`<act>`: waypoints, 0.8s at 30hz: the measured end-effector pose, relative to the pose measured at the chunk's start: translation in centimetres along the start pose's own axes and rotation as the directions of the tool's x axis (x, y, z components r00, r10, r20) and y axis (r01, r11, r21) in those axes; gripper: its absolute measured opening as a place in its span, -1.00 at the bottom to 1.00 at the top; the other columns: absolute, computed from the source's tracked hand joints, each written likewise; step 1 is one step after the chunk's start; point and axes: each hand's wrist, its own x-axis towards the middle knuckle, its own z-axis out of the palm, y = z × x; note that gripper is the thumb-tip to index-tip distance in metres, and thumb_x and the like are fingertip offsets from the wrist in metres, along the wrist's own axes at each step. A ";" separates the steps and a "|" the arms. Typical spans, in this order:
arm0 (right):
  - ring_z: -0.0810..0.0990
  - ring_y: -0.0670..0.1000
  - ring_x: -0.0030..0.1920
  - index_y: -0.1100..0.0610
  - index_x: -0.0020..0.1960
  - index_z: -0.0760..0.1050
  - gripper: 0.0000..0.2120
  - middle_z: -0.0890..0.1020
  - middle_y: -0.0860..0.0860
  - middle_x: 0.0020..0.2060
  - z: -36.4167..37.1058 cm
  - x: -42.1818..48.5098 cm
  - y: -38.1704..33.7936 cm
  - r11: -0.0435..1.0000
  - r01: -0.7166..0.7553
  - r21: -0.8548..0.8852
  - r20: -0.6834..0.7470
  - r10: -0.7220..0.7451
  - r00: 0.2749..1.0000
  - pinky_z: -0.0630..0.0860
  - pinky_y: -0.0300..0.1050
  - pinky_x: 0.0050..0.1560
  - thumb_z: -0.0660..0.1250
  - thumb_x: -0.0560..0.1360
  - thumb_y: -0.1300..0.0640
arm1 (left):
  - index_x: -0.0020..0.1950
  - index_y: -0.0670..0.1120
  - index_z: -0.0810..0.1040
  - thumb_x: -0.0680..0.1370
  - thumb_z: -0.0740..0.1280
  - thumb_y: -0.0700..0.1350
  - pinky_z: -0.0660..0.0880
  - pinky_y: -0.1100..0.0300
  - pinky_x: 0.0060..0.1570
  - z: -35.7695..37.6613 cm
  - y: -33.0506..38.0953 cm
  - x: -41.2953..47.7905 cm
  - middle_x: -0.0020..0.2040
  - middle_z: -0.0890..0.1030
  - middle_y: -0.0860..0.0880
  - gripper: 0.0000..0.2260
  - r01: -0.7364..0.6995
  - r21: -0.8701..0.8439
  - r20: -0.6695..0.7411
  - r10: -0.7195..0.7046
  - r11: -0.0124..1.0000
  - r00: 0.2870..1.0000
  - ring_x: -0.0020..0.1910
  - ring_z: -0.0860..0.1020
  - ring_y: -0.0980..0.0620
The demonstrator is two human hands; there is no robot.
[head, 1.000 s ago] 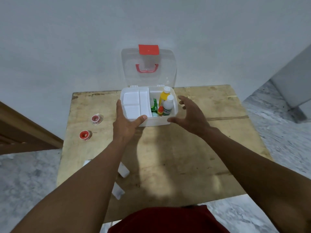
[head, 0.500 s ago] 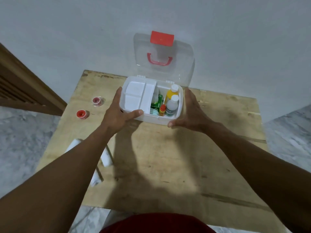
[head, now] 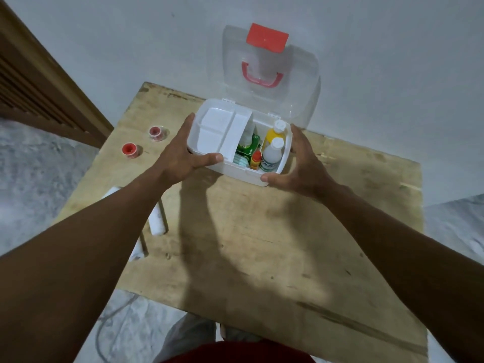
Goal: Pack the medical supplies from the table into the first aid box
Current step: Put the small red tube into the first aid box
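Observation:
A white first aid box [head: 237, 172] stands at the far side of the wooden table [head: 262, 244], its clear lid [head: 301, 82] with red handle raised against the wall. A white insert tray [head: 217, 129] fills its left half. The right half holds a yellow bottle [head: 273, 133], a white bottle [head: 272, 154], a small orange bottle [head: 256, 159] and a green packet [head: 248, 148]. My left hand [head: 180, 155] grips the box's left side, thumb on the front wall. My right hand [head: 301, 163] grips its right side.
Two red tape rolls [head: 129, 150] [head: 156, 132] lie on the table's left part. White bandage rolls [head: 157, 218] lie near the left edge, partly hidden by my left forearm. A wooden door frame [head: 39, 74] stands at the left. The wall is right behind the box.
My right hand has closed in onto the box's right side, so both hands now grip it. The view has shifted closer and to the right.

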 end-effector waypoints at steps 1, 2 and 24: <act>0.42 -0.05 0.42 -0.05 0.53 0.17 0.11 0.39 -0.13 0.41 0.1 0.0 0.2 1.000 0.001 0.000 -0.004 -0.001 1.000 0.46 0.10 0.38 0.66 0.14 -0.21 | 0.44 0.07 0.28 0.42 0.56 -0.01 0.57 0.04 0.14 0.0 0.0 0.0 0.28 0.48 0.11 -0.31 -0.003 0.006 0.000 0.003 1.000 1.000 0.28 0.46 0.08; 0.42 -0.04 0.42 -0.06 0.53 0.17 0.10 0.39 -0.14 0.41 0.1 0.0 0.2 1.000 0.005 -0.002 -0.005 -0.005 1.000 0.46 0.10 0.38 0.66 0.14 -0.21 | 0.44 0.07 0.27 0.42 0.56 -0.01 0.58 0.04 0.13 0.1 0.0 0.0 0.28 0.48 0.10 -0.31 -0.003 0.011 -0.002 0.003 1.000 1.000 0.28 0.46 0.08; 0.49 -0.02 0.32 -0.03 0.48 0.21 0.05 0.45 -0.08 0.33 0.7 0.4 -1.0 0.992 0.002 -0.130 -0.015 -0.004 1.000 0.54 0.12 0.27 0.59 0.16 -0.36 | 0.52 0.12 0.17 0.28 0.56 0.24 0.47 -0.15 0.28 -0.3 -0.2 -0.1 0.41 0.44 0.11 -0.07 0.072 -0.008 0.026 -0.072 0.997 0.997 0.38 0.42 -0.01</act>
